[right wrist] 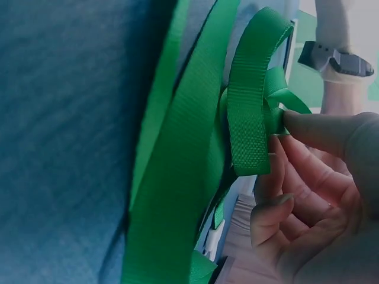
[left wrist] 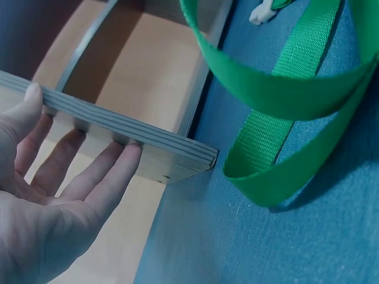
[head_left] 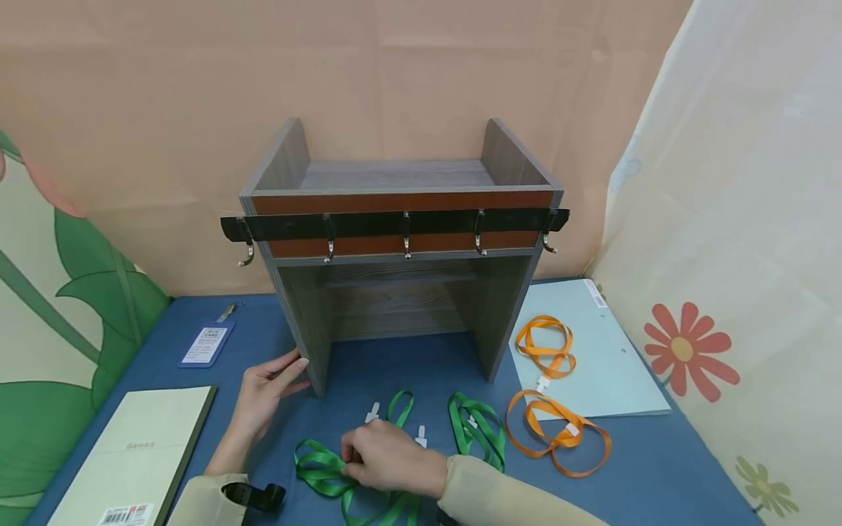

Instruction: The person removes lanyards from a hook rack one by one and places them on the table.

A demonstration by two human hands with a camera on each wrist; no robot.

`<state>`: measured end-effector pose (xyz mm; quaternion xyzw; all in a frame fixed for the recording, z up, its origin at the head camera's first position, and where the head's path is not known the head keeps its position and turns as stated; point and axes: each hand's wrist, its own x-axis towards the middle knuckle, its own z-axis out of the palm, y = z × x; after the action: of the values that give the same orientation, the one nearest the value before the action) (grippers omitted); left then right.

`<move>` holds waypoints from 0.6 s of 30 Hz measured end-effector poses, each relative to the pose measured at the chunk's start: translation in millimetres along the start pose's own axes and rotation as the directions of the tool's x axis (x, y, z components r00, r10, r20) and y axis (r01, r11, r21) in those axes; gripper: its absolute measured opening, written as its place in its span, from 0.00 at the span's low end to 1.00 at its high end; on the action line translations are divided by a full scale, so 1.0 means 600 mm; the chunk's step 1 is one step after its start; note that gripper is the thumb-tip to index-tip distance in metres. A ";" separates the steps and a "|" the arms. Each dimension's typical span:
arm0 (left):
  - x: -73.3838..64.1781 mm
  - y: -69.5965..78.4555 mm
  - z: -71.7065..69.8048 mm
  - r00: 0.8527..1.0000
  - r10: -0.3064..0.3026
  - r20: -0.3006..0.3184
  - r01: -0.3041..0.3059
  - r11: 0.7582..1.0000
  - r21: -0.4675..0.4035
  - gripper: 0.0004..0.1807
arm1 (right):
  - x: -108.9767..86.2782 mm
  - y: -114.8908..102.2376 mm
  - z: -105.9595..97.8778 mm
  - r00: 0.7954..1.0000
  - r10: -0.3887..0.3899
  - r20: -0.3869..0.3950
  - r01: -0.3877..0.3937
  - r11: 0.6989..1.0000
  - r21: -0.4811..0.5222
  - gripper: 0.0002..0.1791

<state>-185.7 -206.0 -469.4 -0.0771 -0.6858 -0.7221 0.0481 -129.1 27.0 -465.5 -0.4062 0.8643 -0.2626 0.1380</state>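
A grey wooden shelf point(head_left: 289, 292) stands on the blue table, with a black rail of silver hooks point(head_left: 368, 226) across its front. My left hand point(head_left: 262, 394) holds the lower front edge of its left side panel point(left wrist: 112, 121), the thumb at the edge and the fingers against the outer face. In front of the shelf, my right hand point(head_left: 391, 454) pinches a green lanyard point(right wrist: 249, 100) between thumb and fingers; the strap lies in loose loops. White clips point(head_left: 421, 437) show beside that hand. Another green lanyard point(head_left: 483, 431) lies coiled just right of it.
Two orange lanyards point(head_left: 546, 343) lie at the right, partly on a pale blue folder point(head_left: 618, 372). On the left are a blue-framed badge holder point(head_left: 207, 345) and a pale green notebook point(head_left: 134, 446). Fabric backdrops hang behind and at both sides.
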 end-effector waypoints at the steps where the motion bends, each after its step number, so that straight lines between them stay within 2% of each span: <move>1: 0.000 0.000 0.000 1.000 -0.002 0.003 0.002 1.000 -0.001 0.22 | -0.001 0.001 0.000 1.000 0.001 0.000 -0.001 1.000 0.005 0.02; 10: 0.001 0.004 0.001 1.000 -0.001 0.014 0.001 1.000 0.009 0.25 | -0.002 0.005 0.003 1.000 0.014 -0.018 -0.013 0.999 0.051 0.03; 18: 0.001 0.004 0.000 1.000 -0.002 0.010 0.002 1.000 0.004 0.25 | -0.002 0.008 -0.003 0.999 0.005 -0.049 -0.003 0.999 0.039 0.03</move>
<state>-185.8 -206.2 -467.2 -0.0802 -0.6874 -0.7205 0.0440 -132.4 30.9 -466.6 -0.3953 0.8628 -0.2891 0.1254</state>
